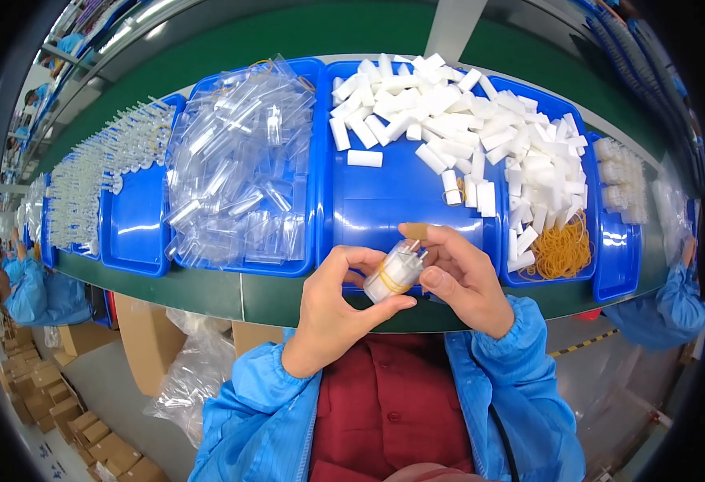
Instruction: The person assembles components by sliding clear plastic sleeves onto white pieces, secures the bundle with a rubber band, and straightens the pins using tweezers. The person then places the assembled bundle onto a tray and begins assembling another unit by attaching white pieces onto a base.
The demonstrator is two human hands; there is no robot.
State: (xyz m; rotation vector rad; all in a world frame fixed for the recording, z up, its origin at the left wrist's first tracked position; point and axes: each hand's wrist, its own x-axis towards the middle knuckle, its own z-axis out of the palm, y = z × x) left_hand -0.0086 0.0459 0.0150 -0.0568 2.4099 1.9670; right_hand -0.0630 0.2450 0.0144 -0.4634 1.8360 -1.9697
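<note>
One bundle of transparent and white plastic cylinders bound with a yellow rubber band (394,273) tilts in front of the person's chest, its upper end toward the right. The left hand (340,301) holds it, thumb below and fingers around its left side. The right hand (469,281) is at its upper end, thumb and index finger curved apart, one tan finger cot (413,231) on the index fingertip; whether these fingers grip, I cannot tell.

Under the forearms runs the curved near edge of the dark green tabletop (280,301), a strip of it showing before the trays.

Directly beyond the hands, the largely exposed floor of one blue rectangular plastic tray (393,193) gives room up to its side rims. One short white cylinder (364,158) lies apart there; dozens more form a white heap (441,100) at its far side, spilling over the right rim into the next tray. That second blue tray (549,283) holds one tangle of yellow rubber bands (565,247) in its near corner. Left of the middle tray, a third blue tray (314,201) is piled with many transparent plastic tubes (240,153), too overlapped to count.
</note>
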